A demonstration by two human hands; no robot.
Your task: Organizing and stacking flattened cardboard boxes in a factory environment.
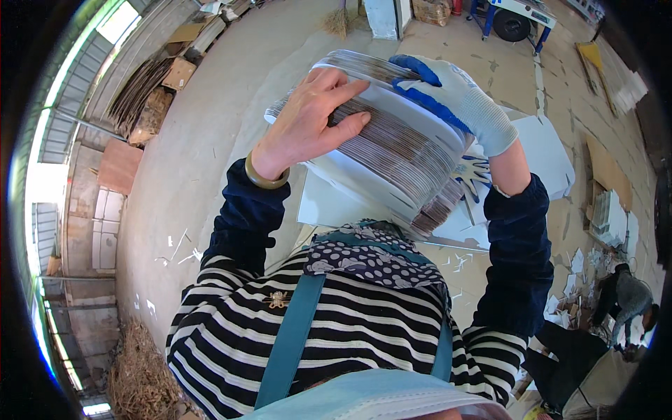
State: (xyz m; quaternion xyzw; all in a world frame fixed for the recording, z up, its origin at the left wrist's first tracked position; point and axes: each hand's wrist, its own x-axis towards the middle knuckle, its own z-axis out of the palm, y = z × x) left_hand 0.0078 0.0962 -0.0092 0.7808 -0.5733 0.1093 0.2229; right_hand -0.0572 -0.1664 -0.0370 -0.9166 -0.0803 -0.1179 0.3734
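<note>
A thick stack of white cardboard pieces (402,147) with rounded ends and brown cut edges lies in front of my chest. At its far side, an upper bundle of the same pieces (369,65) is set apart by a bare white face. My bare left hand (318,115) is closed over the left end of that bundle, its thumb and forefinger spread along the edges; its other fingertips are hidden. My right hand (451,94), in a white knit glove with blue-coated fingers, grips the bundle's right end. Beneath the stack's right side lies a loose glove (473,172).
Large white sheets (542,150) lie under and around the stack. Paper scraps (180,248) litter the floor. Flattened cardboard (143,98) leans at left, and a broom (337,22) stands far off. Another person (626,301) bends over at lower right. A wheeled blue-framed machine (514,21) stands at back right.
</note>
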